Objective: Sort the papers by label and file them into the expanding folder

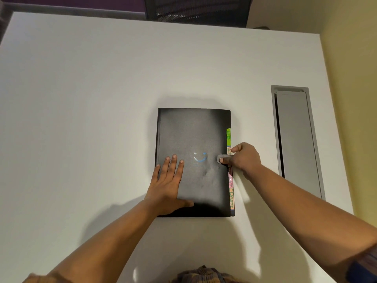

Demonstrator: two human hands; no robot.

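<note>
A black expanding folder (193,135) lies closed and flat on the white table (81,99), a small blue smile printed on its cover. Coloured label tabs (228,136) stick out along its right edge, green at the top and pink and orange lower down. My left hand (169,180) rests flat on the lower left of the cover, fingers spread. At the right edge my right hand (242,158) pinches the grey snap tab (220,159), thumb on top of it. No loose papers are in view.
A grey cable hatch (295,139) is set into the table to the right of the folder. The back of a black mesh chair (195,9) stands beyond the far edge. A yellow wall (357,78) runs along the right.
</note>
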